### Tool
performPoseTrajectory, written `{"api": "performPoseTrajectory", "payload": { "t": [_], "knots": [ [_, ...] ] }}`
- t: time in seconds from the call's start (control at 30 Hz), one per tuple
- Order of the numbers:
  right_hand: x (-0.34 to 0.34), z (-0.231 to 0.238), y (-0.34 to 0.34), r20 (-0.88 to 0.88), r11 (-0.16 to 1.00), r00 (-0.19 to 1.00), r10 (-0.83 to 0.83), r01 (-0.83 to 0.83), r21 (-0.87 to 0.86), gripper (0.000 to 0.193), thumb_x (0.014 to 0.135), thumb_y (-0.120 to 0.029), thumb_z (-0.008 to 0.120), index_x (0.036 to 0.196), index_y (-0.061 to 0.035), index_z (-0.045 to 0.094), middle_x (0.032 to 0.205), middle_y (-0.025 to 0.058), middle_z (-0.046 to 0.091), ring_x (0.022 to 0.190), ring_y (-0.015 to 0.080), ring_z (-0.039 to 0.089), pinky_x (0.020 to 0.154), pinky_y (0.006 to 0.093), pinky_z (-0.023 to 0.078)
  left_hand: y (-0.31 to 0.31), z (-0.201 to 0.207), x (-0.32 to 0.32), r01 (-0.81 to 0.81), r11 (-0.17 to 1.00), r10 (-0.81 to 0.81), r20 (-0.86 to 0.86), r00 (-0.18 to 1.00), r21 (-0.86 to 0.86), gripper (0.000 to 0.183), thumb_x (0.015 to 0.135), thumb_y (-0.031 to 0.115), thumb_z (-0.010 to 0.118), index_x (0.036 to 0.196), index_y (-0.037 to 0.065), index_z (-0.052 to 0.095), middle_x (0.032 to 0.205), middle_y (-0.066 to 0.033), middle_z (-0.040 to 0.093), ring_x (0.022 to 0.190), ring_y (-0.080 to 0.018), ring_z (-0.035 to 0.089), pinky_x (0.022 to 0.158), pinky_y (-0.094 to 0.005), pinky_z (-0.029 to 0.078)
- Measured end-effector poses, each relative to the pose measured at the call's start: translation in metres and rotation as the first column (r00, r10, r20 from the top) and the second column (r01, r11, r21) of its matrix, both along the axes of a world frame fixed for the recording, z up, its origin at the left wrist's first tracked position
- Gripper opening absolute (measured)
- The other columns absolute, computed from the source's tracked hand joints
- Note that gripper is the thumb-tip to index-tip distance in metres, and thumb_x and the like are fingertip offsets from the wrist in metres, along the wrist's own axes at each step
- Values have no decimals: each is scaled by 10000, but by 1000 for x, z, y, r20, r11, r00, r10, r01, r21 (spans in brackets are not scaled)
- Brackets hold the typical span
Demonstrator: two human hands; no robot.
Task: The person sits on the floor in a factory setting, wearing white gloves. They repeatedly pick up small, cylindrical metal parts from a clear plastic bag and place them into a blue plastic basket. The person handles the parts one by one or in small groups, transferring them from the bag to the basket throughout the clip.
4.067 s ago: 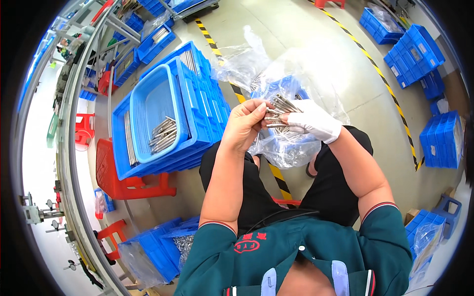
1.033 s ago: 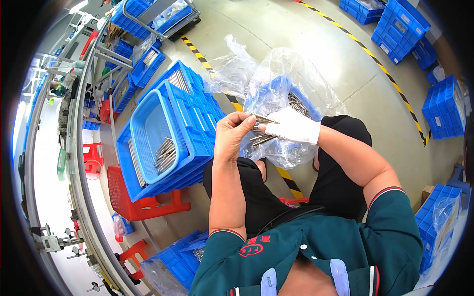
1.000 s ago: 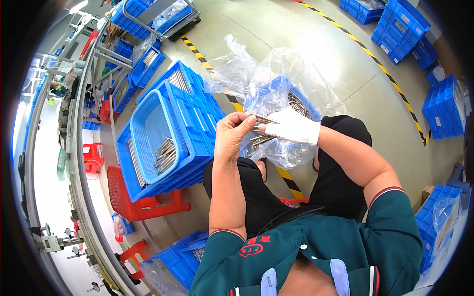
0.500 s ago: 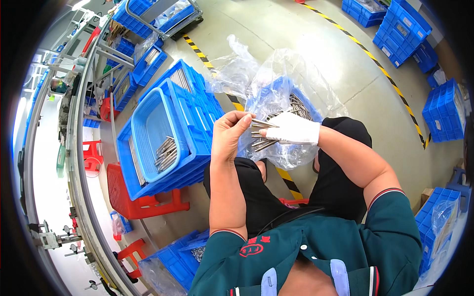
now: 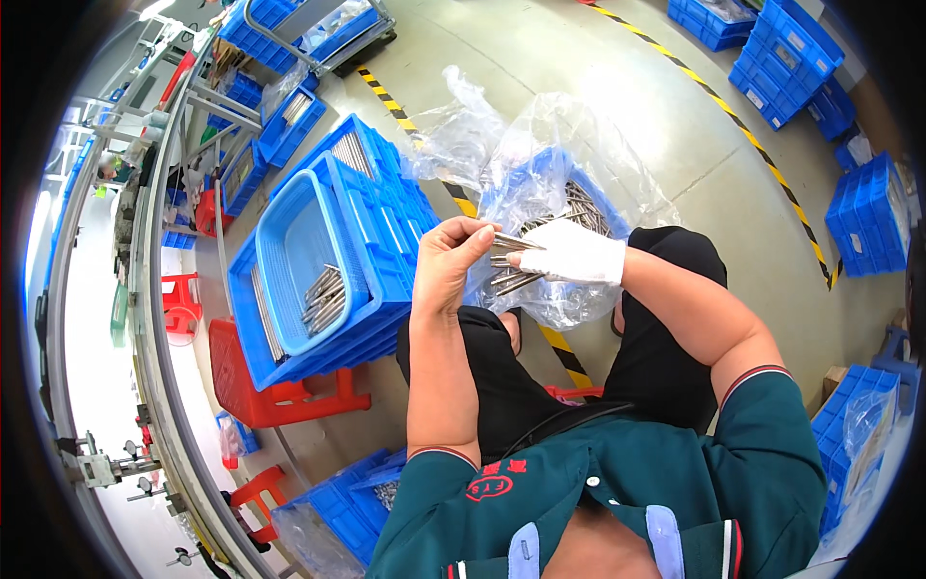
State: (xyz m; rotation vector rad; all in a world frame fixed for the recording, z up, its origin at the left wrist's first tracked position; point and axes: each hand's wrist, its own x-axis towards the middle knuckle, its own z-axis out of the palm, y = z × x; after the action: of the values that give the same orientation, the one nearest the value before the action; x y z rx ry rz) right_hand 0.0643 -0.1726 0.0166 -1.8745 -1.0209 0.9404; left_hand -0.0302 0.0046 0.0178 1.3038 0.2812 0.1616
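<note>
My right hand (image 5: 571, 251), in a white glove, is closed round a bunch of thin metal rods (image 5: 511, 281) whose ends stick out to the left. Bare, my left hand (image 5: 449, 257) pinches the end of one rod at the top of the bunch. Just beyond both hands, a blue crate (image 5: 606, 200) lined with clear plastic film (image 5: 588, 125) holds many loose rods. To the left, a light blue basket (image 5: 299, 217) with a small pile of metal rods (image 5: 324, 299) rests on a stack of blue crates (image 5: 394, 207).
The crate stack stands on a red stool (image 5: 338, 391). A machine rail (image 5: 159, 318) runs along the left. More blue crates (image 5: 866, 214) stand at the right, and a loaded trolley (image 5: 352, 53) is at the far left. Black-yellow tape (image 5: 719, 101) marks the floor.
Almost nothing differs. Both hands keep their places over the crate, with the bunch of rods still in the right hand and a rod end in the left fingers.
</note>
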Motion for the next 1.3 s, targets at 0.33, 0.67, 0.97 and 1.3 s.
{"api": "performPoseTrajectory", "payload": {
  "t": [0.33, 0.67, 0.97, 1.3],
  "knots": [
    [0, -4, 3, -23, 1000, 1000, -15, 15, 10, 534, 882, -504, 504, 842, 17, 618, 666, 167, 559, 632, 256, 513, 620, 376, 413, -2, -7, 0, 27, 964, -20, 29, 999, -263, 148, 843, 148, 688, 856, 3, 662, 776, -14, 632, 691, -63, 520, 666, -206, 393],
    [0, -2, 4, -31, 1000, 999, -26, 26, 14, 501, 882, -473, 530, 897, 19, 626, 708, 155, 591, 649, 239, 521, 623, 357, 416, 0, -17, 2, 91, 889, -105, -6, 994, -448, 155, 891, 148, 616, 932, -1, 623, 826, -43, 641, 729, -99, 578, 703, -255, 469],
    [8, 2, 0, -12, 999, 999, -39, 39, -8, 506, 879, -488, 517, 866, 8, 615, 667, 148, 562, 625, 248, 511, 602, 372, 403, -15, -11, 7, -80, 996, 82, 67, 994, -30, 180, 865, 180, 672, 922, 9, 670, 850, -39, 667, 789, -75, 573, 762, -238, 434],
    [7, -3, 5, -25, 1000, 1000, -5, 5, 8, 417, 898, -402, 527, 870, 5, 617, 681, 94, 563, 613, 173, 494, 594, 336, 410, -1, -14, 4, -253, 909, 238, 87, 967, 331, 188, 858, 169, 664, 862, -18, 644, 730, -4, 598, 684, -57, 519, 624, -215, 422]
  ]
}}
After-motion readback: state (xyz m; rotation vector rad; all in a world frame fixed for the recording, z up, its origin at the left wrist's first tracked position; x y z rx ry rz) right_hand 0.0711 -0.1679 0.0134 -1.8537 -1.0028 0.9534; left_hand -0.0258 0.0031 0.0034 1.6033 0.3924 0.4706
